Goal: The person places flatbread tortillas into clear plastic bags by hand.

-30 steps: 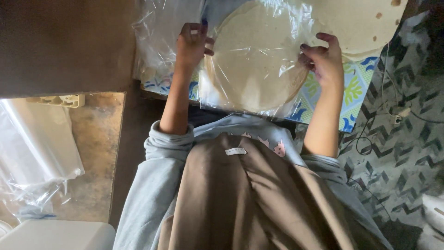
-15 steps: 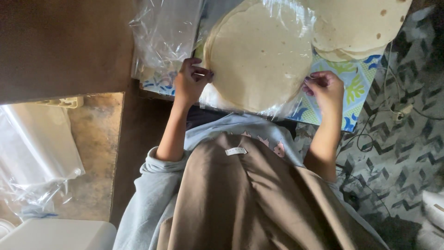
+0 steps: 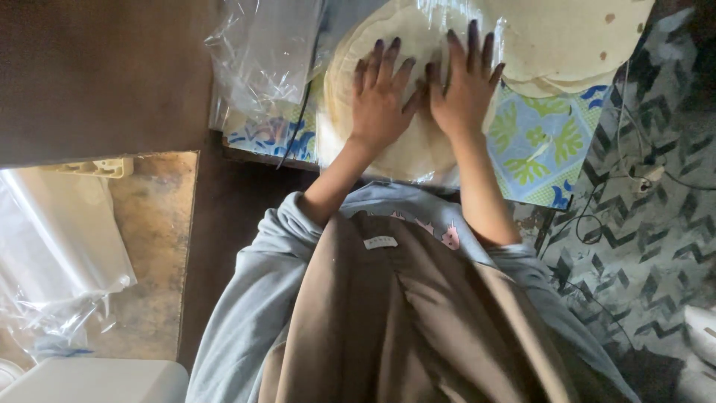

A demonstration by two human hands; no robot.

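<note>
Head view. A clear plastic bag point(image 3: 261, 56) lies crumpled at upper left on a blue-and-green patterned cloth point(image 3: 541, 145); more clear plastic sheeting point(image 3: 56, 246) hangs at lower left above a white container point(image 3: 93, 380). A small white label point(image 3: 380, 242) sits on the brown garment. The round, pale wrapped flatbread stack point(image 3: 418, 142) lies flat on the cloth under film, beside an unwrapped flatbread stack point(image 3: 574, 37). Left hand point(image 3: 380, 97) and right hand point(image 3: 464, 82) press it side by side, fingers spread flat, gripping nothing.

Left hand point(image 3: 380, 101), right hand point(image 3: 466, 86) flat, fingers spread, side by side.
</note>
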